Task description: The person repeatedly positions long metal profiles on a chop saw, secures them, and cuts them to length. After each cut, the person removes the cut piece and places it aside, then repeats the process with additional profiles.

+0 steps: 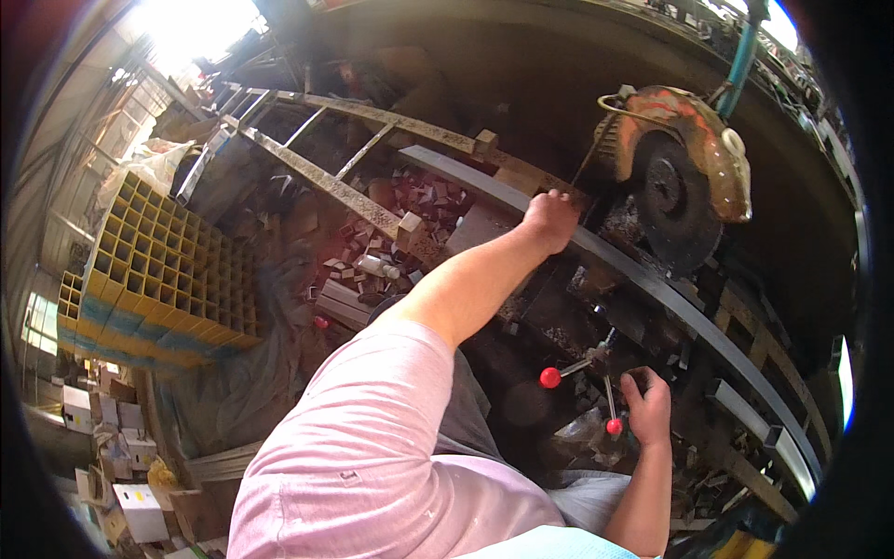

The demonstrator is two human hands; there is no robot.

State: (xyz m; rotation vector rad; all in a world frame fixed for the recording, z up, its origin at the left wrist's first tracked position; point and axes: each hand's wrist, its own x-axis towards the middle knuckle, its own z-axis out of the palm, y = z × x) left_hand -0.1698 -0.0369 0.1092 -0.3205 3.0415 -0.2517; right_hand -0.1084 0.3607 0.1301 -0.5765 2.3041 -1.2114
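Note:
A long grey metal bar runs slantwise across the cutting bench. My left hand is closed over the bar, its fingers curled on the far side. Just right of it stands a cut-off saw with a worn orange guard and a dark round disc, apart from my hand. A clamp handle with two rods carries one red knob on the left and another red knob nearer me. Beside the nearer knob is my right hand, loosely bent and open, with nothing visible in it.
A ladder-like metal frame extends away at the upper left. Small cut-off pieces and a white bottle lie below it. Yellow square tubes are stacked at left, with boxes nearer. Short metal lengths lie at right.

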